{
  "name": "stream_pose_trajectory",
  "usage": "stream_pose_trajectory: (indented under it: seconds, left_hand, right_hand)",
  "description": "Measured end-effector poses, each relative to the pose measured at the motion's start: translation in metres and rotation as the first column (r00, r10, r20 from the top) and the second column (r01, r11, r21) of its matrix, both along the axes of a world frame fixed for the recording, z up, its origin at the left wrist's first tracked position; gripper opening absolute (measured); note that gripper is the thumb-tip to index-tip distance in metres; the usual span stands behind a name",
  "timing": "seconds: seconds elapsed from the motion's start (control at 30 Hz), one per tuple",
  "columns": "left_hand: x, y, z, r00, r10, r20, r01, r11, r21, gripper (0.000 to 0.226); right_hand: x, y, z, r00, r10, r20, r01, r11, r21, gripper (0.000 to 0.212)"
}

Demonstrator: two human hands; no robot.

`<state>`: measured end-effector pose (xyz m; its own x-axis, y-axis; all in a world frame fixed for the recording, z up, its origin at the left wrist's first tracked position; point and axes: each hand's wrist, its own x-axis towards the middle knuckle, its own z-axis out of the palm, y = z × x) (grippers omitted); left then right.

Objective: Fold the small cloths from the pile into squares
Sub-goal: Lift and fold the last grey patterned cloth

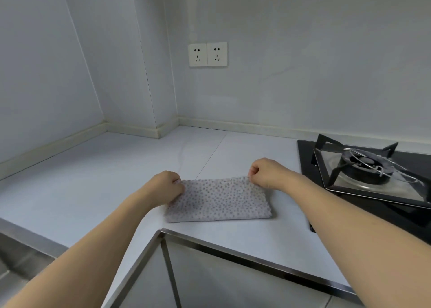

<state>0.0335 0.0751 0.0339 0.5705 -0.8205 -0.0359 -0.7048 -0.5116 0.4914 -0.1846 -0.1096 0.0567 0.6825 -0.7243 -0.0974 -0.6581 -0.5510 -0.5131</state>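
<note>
Head view showed your grey dotted cloth (218, 200) (folded into a rectangle) lying on the counter (93, 181), long axis left to right; your left hand (165, 184) and right hand (268, 172) pinched its far corners.

Pale grey kitchen corner under soft, even light. White double wall socket (207, 54) on the back wall. Below it, light marbled bench (116, 167) with cream upstand. Right of the socket and lower, black gas hob (363, 170). Steel-edged cabinet fronts (233, 279) beneath.
</note>
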Motion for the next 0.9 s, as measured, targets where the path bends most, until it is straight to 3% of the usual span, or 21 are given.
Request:
stream_pose_trajectory:
  seconds: [0.13,0.27,0.47,0.57,0.7,0.9]
  left_hand:
    - [0.006,-0.014,-0.026,0.998,0.003,0.061,0.002,0.997,-0.081,0.007]
    - [0.012,-0.018,-0.05,0.981,0.014,0.194,0.023,0.983,-0.184,0.034]
    - [0.015,-0.026,-0.051,0.974,0.006,0.225,0.034,0.984,-0.174,0.012]
    - [0.012,-0.027,-0.046,0.989,-0.031,0.146,0.058,0.982,-0.182,0.009]
    - [0.009,-0.026,-0.038,0.992,-0.05,0.113,0.07,0.98,-0.185,0.013]
    - [0.019,-0.023,-0.04,0.963,-0.058,-0.263,-0.044,0.929,-0.367,0.008]
  right_hand:
    - [0.007,-0.002,-0.041,0.997,-0.074,0.016,0.075,0.993,-0.09,0.014]
    - [0.007,0.006,-0.073,0.987,-0.084,0.137,0.126,0.933,-0.337,0.022]
    - [0.011,0.001,-0.074,0.987,-0.094,0.128,0.133,0.926,-0.353,0.006]
    - [0.011,0.002,-0.072,0.979,-0.07,0.191,0.127,0.944,-0.306,0.006]
    - [0.009,0.0,-0.069,0.944,-0.132,0.304,0.17,0.98,-0.102,0.013]
    - [0.009,-0.007,-0.073,0.898,-0.199,0.392,0.195,0.979,0.05,0.017]
